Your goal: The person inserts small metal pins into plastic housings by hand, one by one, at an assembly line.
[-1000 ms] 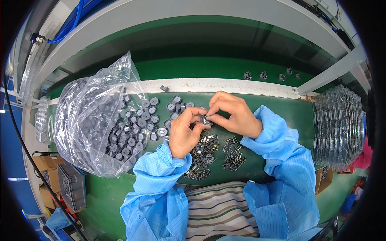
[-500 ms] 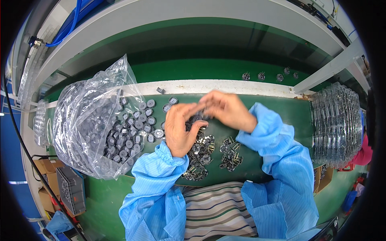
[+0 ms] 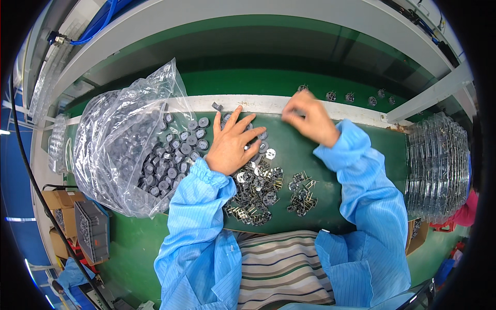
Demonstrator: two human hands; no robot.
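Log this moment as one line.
left hand: spread over grey caps | right hand: blurred, near white rail | pinned parts: two piles | bag: caps inside

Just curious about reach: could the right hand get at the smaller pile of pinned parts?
Probably yes: nothing covers the smaller pile, and only green tabletop separates it from the right hand.

Small round grey caps lie loose on the green table, some flat, some tilted — black parts with brassy pins sit tangled in two heaps nearer the person — dark, pronged round pieces stand spaced out farther off.
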